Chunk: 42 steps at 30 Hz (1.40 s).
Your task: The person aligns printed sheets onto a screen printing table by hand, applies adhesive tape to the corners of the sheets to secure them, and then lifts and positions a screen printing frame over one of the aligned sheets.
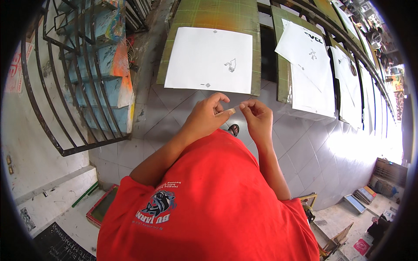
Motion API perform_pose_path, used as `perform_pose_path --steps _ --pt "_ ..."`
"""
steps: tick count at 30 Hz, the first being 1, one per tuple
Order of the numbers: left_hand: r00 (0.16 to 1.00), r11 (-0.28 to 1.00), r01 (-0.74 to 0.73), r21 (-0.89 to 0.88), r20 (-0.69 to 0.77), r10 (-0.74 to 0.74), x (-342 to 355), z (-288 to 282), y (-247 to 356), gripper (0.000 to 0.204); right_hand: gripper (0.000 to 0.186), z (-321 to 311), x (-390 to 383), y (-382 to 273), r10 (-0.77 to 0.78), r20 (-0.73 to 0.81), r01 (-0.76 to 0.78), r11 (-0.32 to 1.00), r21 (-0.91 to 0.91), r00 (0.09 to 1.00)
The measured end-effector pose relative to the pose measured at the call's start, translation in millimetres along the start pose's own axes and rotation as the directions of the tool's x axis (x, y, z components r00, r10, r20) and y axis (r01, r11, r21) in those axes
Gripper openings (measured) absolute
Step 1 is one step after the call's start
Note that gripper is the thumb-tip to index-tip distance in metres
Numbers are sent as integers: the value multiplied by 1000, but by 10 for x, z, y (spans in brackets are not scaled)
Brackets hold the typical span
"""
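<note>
My left hand (208,114) is raised in front of my body, index finger curled above the thumb. A thin, clear strip like tape (236,107) runs from its thumb to my right hand (258,116). The right thumb and index finger pinch the strip's other end. Just beyond both hands, a white sheet (209,56) with a small line drawing lies on a green board (209,15). The sheet's near edge reaches the board's near end. Neither hand touches the sheet. What the left palm holds, if anything, is hidden.
More green boards with white printed sheets (311,87) stand in a row to the right, beside a dark metal rail (344,37). At left is a black metal railing (65,150) before blue, paint-stained steps (98,91). Grey tiles (300,150) cover the floor.
</note>
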<state>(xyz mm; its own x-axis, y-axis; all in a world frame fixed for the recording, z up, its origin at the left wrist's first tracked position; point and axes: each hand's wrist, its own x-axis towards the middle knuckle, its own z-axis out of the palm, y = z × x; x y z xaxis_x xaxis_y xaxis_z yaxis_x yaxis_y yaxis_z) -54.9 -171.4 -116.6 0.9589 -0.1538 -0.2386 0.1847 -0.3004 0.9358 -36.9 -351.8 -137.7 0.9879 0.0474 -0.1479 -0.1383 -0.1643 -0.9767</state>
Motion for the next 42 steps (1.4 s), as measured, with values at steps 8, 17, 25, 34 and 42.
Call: perform_pose_path --steps 8,17,25,34,42 --pt "979 975 -201 96 -11 203 -499 -601 50 15 5 529 -556 -531 -141 -122 142 990 2 983" --pt "724 716 -688 115 177 667 -983 -1084 654 17 24 436 -1166 -1273 -763 -30 735 631 -249 645" --pt "617 570 -787 238 268 740 -1574 -1321 1523 20 11 443 -1453 -1836 -936 -234 963 267 20 264" --pt "521 528 -849 -15 142 842 -1365 -1027 1609 27 14 248 -1467 -1905 -935 -295 979 203 12 197" --pt "493 499 -863 -84 77 866 -1092 -575 1845 31 13 -130 -1315 -1890 -917 -387 994 110 -11 97"
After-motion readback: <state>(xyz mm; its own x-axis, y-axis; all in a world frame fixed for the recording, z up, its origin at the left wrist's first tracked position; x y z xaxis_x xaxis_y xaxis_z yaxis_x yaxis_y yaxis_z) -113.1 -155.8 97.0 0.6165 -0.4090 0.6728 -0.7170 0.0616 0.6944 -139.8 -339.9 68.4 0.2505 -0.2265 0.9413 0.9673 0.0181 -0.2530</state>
